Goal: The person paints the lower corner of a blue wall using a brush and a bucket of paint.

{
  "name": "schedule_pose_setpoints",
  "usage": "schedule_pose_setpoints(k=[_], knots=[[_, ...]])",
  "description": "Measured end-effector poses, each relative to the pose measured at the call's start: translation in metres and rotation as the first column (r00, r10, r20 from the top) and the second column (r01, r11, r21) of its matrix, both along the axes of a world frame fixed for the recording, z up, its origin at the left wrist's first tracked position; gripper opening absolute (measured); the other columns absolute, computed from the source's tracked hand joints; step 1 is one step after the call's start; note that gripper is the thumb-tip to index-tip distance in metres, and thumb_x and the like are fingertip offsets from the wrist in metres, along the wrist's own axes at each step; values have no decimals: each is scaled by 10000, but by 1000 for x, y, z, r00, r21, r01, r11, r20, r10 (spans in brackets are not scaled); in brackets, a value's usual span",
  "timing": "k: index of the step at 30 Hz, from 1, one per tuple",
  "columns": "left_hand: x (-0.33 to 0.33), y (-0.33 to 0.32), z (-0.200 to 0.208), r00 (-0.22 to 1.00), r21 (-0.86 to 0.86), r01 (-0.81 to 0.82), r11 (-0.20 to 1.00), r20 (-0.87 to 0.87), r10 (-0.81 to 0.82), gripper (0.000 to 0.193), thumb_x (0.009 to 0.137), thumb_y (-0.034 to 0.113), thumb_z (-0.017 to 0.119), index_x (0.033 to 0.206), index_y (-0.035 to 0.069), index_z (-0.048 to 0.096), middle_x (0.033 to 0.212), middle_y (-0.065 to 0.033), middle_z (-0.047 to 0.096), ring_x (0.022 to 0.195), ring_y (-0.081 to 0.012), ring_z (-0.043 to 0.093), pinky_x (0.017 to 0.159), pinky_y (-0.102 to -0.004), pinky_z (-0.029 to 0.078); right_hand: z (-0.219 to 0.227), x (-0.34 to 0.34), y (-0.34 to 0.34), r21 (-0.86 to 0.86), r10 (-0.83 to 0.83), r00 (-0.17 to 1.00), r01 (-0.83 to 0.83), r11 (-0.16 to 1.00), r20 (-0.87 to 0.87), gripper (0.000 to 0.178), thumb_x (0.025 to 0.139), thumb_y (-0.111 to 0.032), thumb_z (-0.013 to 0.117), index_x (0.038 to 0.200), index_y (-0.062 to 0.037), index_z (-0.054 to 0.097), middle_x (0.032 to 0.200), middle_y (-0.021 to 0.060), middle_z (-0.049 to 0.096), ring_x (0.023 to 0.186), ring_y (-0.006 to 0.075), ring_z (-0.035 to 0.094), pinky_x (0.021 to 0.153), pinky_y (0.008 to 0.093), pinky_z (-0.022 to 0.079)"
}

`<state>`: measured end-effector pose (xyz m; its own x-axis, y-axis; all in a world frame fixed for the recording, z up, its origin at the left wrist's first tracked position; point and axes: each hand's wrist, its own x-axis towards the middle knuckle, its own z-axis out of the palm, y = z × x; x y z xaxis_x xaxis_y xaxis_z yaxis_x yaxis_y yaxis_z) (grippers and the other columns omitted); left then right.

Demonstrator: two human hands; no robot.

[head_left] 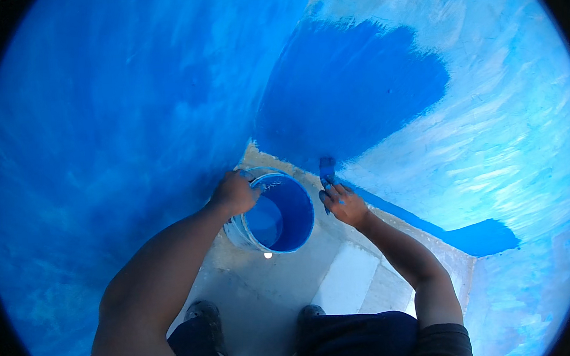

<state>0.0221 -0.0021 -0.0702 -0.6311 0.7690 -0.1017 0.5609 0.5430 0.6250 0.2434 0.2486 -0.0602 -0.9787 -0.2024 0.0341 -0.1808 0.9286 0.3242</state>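
I'm watching through the head camera, and here is the brush (327, 167), its head against the foot of the right-hand wall (491, 133), where the darker blue patch (357, 82) runs down to the floor's edge. The right hand (344, 202) is closed around it, fingers wrapped on the handle — the head pokes out just beyond the fingertips, on the far side of the hand.

I judge it light, stiff along the handle, soft and springy at the bristles. Blue smears show on the fingers, so I'd expect a slippery grip; I'd take it right there, low on the handle near the head.

Over to the left hand (235, 193) — hooked over the rim of the bucket (297, 210), gripping its upper left side. The bucket sits between the two hands, its mouth just beside the brush hand, apart from it. Blue liquid (263, 222) lies low inside, so I read it as moderately heavy and apt to slosh, the wall rigid, the rim perhaps slick. Whether its base fully rests on the floor (304, 275), I can't tell.
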Motion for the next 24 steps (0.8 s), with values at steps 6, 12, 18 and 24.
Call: schedule_pose_setpoints(k=[6,12,18,24], knots=[[5,1,6,999,-11,8,1000,-42,-9,437,885,384,636,1094,3,684,1149,-257,609,1060,-409,584,956,-475,461,-33,14,19,6,-101,977,102,995,187,230,826,-160,577,998,-14,623,1078,192,618,1049,346,604,813,427,557],[-1,3,17,997,-112,73,991,26,-71,447,912,393,593,1129,9,669,1171,-241,605,1098,-391,571,956,-447,468,-38,5,25,167,-36,995,21,986,90,218,812,-164,588,945,-1,646,1056,212,633,991,352,627,821,423,553],[2,0,19,997,-95,72,993,22,-70,461,900,405,620,1141,16,671,1159,-246,610,1059,-388,592,942,-458,472,-41,-1,12,146,-123,965,90,985,230,182,806,-178,604,876,-34,692,1002,197,674,1033,347,630,793,413,562],[-1,-8,16,998,-180,65,981,32,-60,454,919,391,576,1205,44,639,1262,-225,561,1173,-374,533,1007,-449,437,-23,6,4,179,-23,1000,19,984,21,230,782,-199,654,897,-1,677,1073,202,656,1016,298,649,767,402,566]])
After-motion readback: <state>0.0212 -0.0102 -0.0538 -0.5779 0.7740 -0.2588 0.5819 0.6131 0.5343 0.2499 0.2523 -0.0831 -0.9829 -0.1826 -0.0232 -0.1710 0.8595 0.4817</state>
